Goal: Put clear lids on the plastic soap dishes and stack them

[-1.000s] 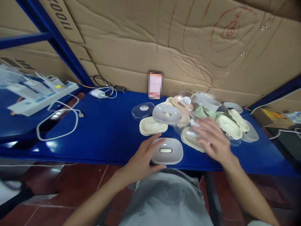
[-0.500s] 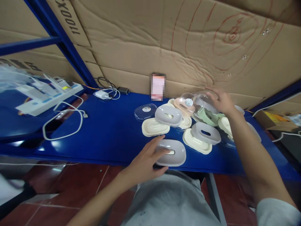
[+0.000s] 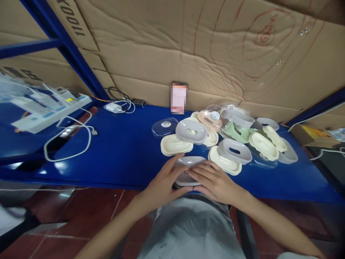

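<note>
A grey oval soap dish (image 3: 192, 160) lies at the front edge of the blue table, partly covered by my hands. My left hand (image 3: 165, 182) grips its left side, fingers at the far rim and thumb at the near rim. Over its right side, my right hand (image 3: 217, 184) is closed with the fingers laid across the top. Just beyond are a second grey soap dish (image 3: 185, 126), a cream tray (image 3: 175, 146), and another grey dish (image 3: 242, 158) resting on a cream tray (image 3: 221, 164).
Farther right is a pile with a green dish (image 3: 244, 135), a peach dish (image 3: 202, 117), cream trays (image 3: 262, 145) and clear lids. A clear lid (image 3: 164, 128) lies left of the pile. A phone (image 3: 179, 99) leans on the cardboard; cables (image 3: 88, 144) and a power strip (image 3: 51, 117) are left.
My right hand has come from the back of the pile to the front soap dish and now holds its right side. The left hand has stayed on that dish.
</note>
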Action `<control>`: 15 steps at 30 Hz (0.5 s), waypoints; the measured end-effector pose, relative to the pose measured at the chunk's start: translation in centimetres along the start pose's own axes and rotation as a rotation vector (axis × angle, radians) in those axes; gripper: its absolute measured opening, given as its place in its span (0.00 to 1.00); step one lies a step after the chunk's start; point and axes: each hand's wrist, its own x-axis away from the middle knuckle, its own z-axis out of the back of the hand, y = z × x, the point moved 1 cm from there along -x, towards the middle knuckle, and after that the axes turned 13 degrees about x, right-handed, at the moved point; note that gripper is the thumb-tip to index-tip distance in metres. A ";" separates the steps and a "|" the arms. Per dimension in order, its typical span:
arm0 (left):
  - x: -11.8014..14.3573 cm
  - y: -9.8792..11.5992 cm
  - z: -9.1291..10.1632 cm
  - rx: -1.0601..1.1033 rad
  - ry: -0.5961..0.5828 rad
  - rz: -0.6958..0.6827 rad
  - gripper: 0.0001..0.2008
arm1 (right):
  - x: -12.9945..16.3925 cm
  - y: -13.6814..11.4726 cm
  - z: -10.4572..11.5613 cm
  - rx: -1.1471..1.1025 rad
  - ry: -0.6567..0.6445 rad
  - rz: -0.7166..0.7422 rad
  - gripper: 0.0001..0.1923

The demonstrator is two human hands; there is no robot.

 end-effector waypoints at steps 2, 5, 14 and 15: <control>0.0 -0.2 -0.3 -0.013 0.020 0.003 0.38 | 0.2 0.8 0.4 -0.053 0.052 -0.018 0.22; 0.0 -0.5 -0.8 -0.018 0.040 -0.052 0.49 | 1.3 2.2 1.8 -0.076 0.112 -0.063 0.26; 0.0 -0.1 -0.5 -0.139 -0.066 -0.074 0.28 | 6.4 16.5 5.7 0.440 0.528 -0.702 0.18; 0.0 -0.1 -0.5 -0.143 -0.066 -0.082 0.27 | 6.7 18.9 5.7 0.465 0.473 -0.863 0.22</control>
